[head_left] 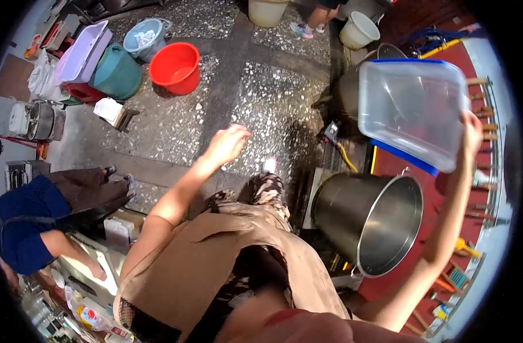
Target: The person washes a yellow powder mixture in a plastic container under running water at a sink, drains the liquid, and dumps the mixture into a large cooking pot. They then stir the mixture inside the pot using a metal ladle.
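My right hand [472, 132] grips the right edge of a translucent plastic storage box [410, 108], holding it up at the right. Blue plastic [403, 156], a lid or rim, shows along the box's near and far edges; I cannot tell which. Below the box a large stainless steel stockpot [367, 223] stands with its open mouth facing up. A second big pot [348, 94] is partly hidden behind the box. My left hand [227, 144] hangs over the speckled floor, holding nothing, its fingers loosely bent and apart.
A red basin [175, 68], a light blue bucket [144, 39] and a teal tub [117, 73] stand at upper left, near a small stool [114, 113]. Another person [35, 203] is at the left. Tools hang along a rack [490, 131] on the right wall.
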A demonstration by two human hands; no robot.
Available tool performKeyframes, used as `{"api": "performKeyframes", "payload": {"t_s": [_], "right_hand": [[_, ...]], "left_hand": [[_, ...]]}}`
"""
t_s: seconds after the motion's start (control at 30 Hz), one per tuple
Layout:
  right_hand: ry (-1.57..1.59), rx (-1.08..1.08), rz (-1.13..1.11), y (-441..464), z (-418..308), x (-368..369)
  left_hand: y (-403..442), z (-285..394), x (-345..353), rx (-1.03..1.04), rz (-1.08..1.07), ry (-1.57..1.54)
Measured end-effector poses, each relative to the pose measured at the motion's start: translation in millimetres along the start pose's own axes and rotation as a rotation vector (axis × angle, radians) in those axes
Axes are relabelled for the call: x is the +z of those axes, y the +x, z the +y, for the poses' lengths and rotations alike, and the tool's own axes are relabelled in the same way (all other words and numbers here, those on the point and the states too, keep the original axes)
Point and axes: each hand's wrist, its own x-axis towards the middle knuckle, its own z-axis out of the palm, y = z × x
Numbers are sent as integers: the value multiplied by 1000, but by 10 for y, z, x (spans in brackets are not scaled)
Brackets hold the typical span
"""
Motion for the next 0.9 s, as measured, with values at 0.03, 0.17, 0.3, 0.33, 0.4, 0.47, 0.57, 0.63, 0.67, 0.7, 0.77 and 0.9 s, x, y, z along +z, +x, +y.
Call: {"api": "performKeyframes", "payload": {"t_s": [0.03, 0.17, 0.3, 0.33, 0.4, 0.47, 0.57, 0.63, 0.67, 0.7, 0.77, 0.9], "right_hand": [[-90, 38, -47, 55, -447, 664], [-291, 21, -407, 641, -1370, 3040], [-247, -118, -699, 1032, -2387, 4943], [-200, -76, -757, 1108, -2687, 5271], [-122, -140, -764, 1382, -3038, 6195], [-122, -197, -797, 1618, -3591, 6773], [-294, -486, -750, 1893, -4349, 7585], [-389, -633, -715, 2115, -4858, 8027], [-426, -694, -693, 2227, -5069, 8283], [-423, -716, -676, 2386, -5322, 8512], [-369, -619, -801, 2682, -5796, 8964], [-290, -394, -946, 3431, -6715, 9940]], "left_hand": [[175, -186, -95, -84, -7, 63], [654, -787, -527, -264, 57, 169], [475, -1215, -785, -654, 280, 205], [365, -1302, -760, -882, 308, 150], [64, -1491, -628, -945, 330, 214], [-497, -1980, -322, -995, 147, 412], [-189, -2430, -368, -1206, 528, 9], [584, -2867, -796, -1242, 477, 72], [1135, -3165, -1007, -1282, 416, 118], [1628, -3539, -1190, -1205, 374, 157], [2543, -4425, -1532, -1043, 361, 179], [4597, -5132, -2876, -651, 511, -4]]}}
